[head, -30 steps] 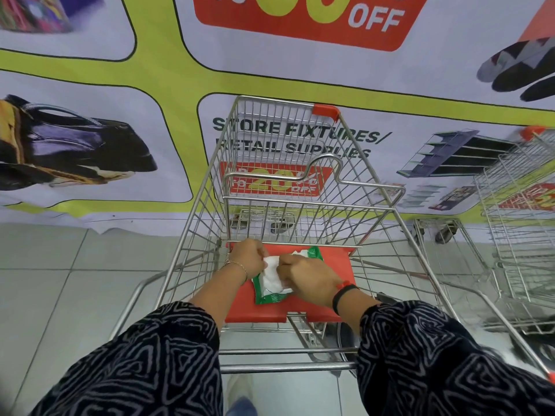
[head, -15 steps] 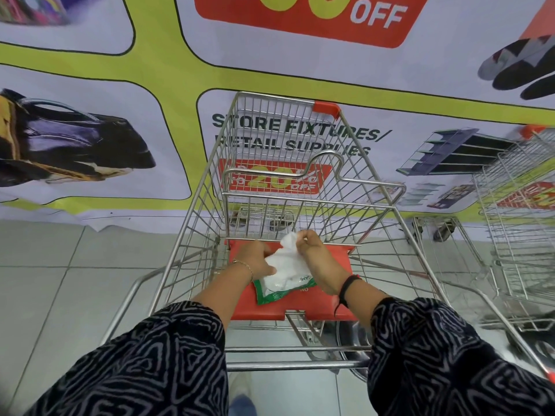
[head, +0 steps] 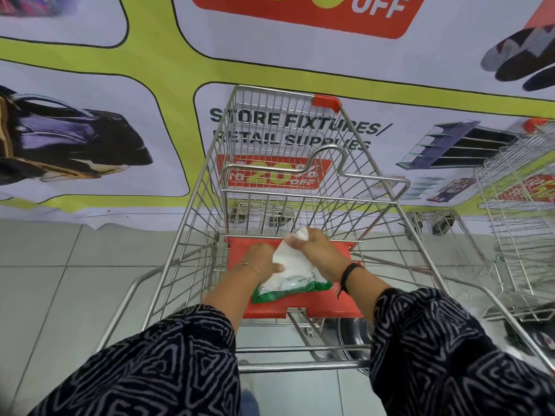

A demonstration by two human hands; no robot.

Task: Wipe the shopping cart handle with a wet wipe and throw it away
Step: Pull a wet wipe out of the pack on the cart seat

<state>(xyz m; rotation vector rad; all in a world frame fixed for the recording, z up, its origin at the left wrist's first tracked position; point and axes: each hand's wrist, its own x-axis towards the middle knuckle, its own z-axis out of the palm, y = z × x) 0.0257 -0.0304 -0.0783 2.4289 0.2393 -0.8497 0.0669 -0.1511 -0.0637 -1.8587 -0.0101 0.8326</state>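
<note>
A green and white wet wipe pack lies on the red seat flap of a wire shopping cart. My left hand presses down on the pack's left side. My right hand pinches a white wet wipe by its top corner, stretched upward, its lower end still at the pack's opening. The cart's bare metal handle bar runs across just below my forearms, partly hidden by my patterned sleeves.
A second wire cart stands close on the right. A large printed banner covers the wall straight ahead of the cart. Grey floor tiles spread to the left.
My right hand has pulled the white wipe up and out of the pack, lifting it away from the seat flap. My left hand has stayed on the pack.
</note>
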